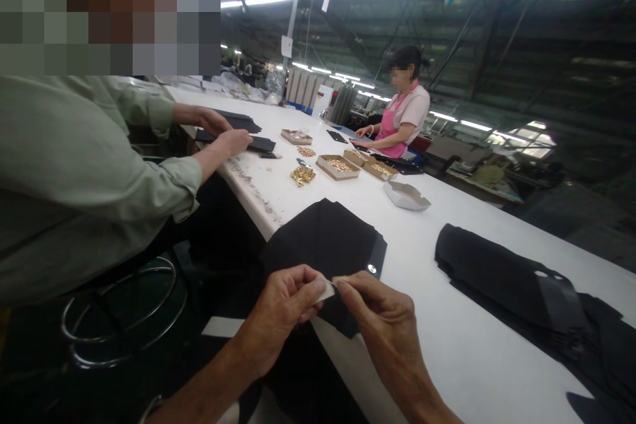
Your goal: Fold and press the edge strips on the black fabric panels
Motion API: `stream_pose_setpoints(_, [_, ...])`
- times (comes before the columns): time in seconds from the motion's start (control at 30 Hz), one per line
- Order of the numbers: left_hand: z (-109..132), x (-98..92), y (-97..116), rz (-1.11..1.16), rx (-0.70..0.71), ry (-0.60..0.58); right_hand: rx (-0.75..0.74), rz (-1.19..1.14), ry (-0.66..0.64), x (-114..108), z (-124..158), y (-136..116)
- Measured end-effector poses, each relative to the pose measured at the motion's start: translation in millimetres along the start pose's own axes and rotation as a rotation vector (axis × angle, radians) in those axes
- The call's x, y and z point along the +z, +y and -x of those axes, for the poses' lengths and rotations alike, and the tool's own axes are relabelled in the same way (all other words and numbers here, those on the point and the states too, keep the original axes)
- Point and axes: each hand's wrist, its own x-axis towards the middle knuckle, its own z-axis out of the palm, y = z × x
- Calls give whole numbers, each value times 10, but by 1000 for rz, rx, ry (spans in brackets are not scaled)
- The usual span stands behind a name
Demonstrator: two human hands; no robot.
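- The left hand (283, 301) and right hand (382, 321) are raised just above the tabletop edge, their fingers (348, 285) clenched in a pinch on opposite ends of a small white strip (325, 291).
- A black fabric panel (322, 252) with a metal eyelet (371, 269) lies directly beyond the fingers, partly over the edge of the white tabletop (447, 324); whether the strip is joined to it is hidden.
- Right of the fingers lies a stack of black fabric pieces (501, 278).
- Farther ahead are loose gold metal fittings (303, 175) and cardboard trays (338, 167) of the same fittings.
- Well left of the fingers, a co-worker's hands (223, 132) rest on black fabric (238, 122).
- Far down the tabletop sits a co-worker in a pink apron (395, 126).
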Motion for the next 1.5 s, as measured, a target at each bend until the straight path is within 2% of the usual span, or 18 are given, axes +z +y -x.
stream_pose_setpoints(0.1, [-5, -29, -16, -5, 11, 15, 72, -64, 38, -43, -39, -11])
stream_pose_setpoints(0.2, [5, -89, 10, -116, -15, -3, 133, -121, 87, -157, -124, 32])
stream_pose_setpoints(0.3, [26, -114, 89, -396, -37, -156, 181, -104, 111, -329, -232, 161])
stream_pose_setpoints(0.43, [36, -30, 225, -776, 17, -305, 220, 5, 146, -555, -341, 395])
stream_pose_setpoints(0.6, [-86, 145, 266, -817, 134, -461, 248, 83, 154, -687, -383, 580])
stream_pose_setpoints(0.8, [-415, 329, 101, -1018, 314, -423, 211, 162, 102, -673, -425, 653])
stream_pose_setpoints(0.97, [-608, 387, -3, -1205, 276, -441, 146, 230, 90, -629, -440, 718])
stream_pose_setpoints(1.17, [-628, 359, -75, -1216, 239, -438, 99, 331, 120, -598, -424, 781])
stream_pose_setpoints(1.33, [-651, 364, -78, -1243, 279, -453, -7, 440, 128, -576, -407, 823])
stream_pose_setpoints(1.5, [-656, 370, -83, -1324, 255, -484, -131, 543, 105, -590, -381, 840])
